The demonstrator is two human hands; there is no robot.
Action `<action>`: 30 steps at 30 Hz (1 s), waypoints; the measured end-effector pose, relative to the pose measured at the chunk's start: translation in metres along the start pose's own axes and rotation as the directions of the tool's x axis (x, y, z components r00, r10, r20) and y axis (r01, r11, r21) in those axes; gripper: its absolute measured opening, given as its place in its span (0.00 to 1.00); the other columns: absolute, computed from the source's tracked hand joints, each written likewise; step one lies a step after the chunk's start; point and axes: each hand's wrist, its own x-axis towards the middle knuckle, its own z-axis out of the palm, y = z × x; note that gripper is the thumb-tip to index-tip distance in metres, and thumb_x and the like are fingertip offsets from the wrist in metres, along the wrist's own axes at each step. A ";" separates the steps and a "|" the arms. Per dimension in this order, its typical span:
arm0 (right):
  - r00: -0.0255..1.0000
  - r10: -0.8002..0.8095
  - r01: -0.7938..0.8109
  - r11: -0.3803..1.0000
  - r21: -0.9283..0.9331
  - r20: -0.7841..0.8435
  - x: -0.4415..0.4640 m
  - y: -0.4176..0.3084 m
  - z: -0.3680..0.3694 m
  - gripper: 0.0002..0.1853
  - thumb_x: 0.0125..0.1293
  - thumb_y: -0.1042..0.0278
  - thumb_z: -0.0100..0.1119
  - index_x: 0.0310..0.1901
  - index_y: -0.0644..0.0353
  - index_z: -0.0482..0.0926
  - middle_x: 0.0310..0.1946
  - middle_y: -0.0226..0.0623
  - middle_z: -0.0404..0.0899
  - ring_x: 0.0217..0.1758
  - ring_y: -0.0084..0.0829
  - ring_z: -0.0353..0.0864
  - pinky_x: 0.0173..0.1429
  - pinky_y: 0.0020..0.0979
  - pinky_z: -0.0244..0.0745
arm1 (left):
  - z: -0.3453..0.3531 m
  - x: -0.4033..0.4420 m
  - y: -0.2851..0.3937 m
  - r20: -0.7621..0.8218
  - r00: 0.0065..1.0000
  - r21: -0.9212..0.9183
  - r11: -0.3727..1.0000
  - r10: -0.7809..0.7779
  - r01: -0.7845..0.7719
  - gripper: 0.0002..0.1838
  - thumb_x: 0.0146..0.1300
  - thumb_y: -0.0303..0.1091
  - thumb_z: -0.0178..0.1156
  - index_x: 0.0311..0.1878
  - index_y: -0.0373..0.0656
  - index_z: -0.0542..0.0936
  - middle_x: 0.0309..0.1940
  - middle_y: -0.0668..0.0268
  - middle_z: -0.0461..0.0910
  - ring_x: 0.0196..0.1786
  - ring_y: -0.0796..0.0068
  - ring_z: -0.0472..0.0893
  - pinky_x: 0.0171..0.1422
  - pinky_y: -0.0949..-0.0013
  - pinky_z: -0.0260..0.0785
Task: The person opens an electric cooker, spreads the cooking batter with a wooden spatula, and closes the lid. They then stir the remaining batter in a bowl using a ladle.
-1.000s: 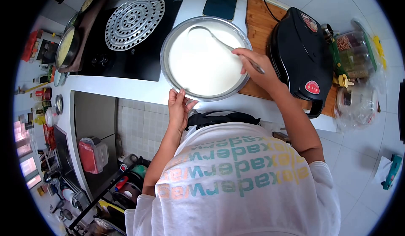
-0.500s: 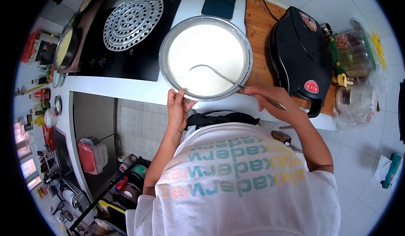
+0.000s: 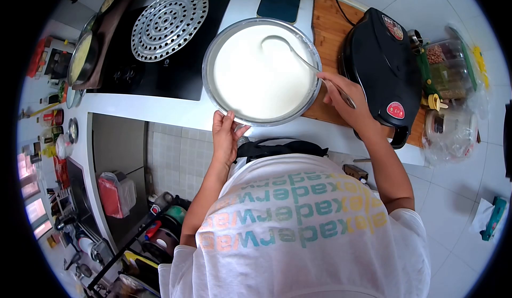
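Note:
A wide metal bowl [image 3: 207, 79] stands on the counter, full of a smooth white liquid [image 3: 248, 82]. At its near left edge, my left hand [image 3: 226, 135] grips the rim, thumb on top and fingers below. My right hand [image 3: 346, 101] is wrapped round the handle of a metal ladle [image 3: 304, 62] over the bowl's right rim. The ladle's head dips into the liquid toward the far side and is mostly hidden.
Left of the bowl, a perforated steamer plate [image 3: 169, 26] lies on the black cooktop [image 3: 154, 85]. To the right, a black electric griddle [image 3: 378, 69] sits on a wooden board [image 3: 325, 37]. Pans [image 3: 82, 58] stand far left; jars and bags [image 3: 450, 122] are far right.
My right hand has moved up and away from me. The ladle's head has swept from the near middle of the bowl to its far side. My left hand stays on the rim.

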 end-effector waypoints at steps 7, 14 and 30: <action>0.998 -0.013 0.006 0.993 0.121 0.057 0.017 -0.011 0.030 0.10 0.62 0.75 0.46 0.44 0.59 0.74 0.17 0.34 0.71 0.19 0.21 0.73 0.26 0.21 0.67 | -0.001 0.001 -0.001 0.012 1.000 -0.001 1.000 0.003 -0.003 0.04 0.64 0.32 0.46 0.37 0.43 0.65 0.37 0.65 0.73 0.37 0.77 0.77 0.34 0.73 0.78; 0.978 -0.015 -0.010 0.993 0.116 0.209 -0.011 -0.029 0.018 0.11 0.60 0.79 0.47 0.44 0.60 0.73 0.19 0.35 0.71 0.19 0.24 0.73 0.24 0.25 0.65 | -0.004 0.002 -0.003 0.014 1.000 -0.021 1.000 0.001 -0.001 0.04 0.64 0.32 0.47 0.37 0.43 0.65 0.36 0.65 0.74 0.37 0.76 0.78 0.34 0.72 0.78; 0.977 -0.019 0.072 0.966 -0.246 0.212 -0.029 -0.037 -0.038 0.11 0.58 0.78 0.47 0.43 0.62 0.74 0.36 0.41 0.78 0.27 0.33 0.78 0.34 0.27 0.72 | -0.003 0.003 -0.003 -0.015 1.000 -0.003 1.000 -0.023 0.023 0.05 0.62 0.33 0.50 0.37 0.47 0.65 0.29 0.71 0.71 0.30 0.82 0.73 0.34 0.71 0.76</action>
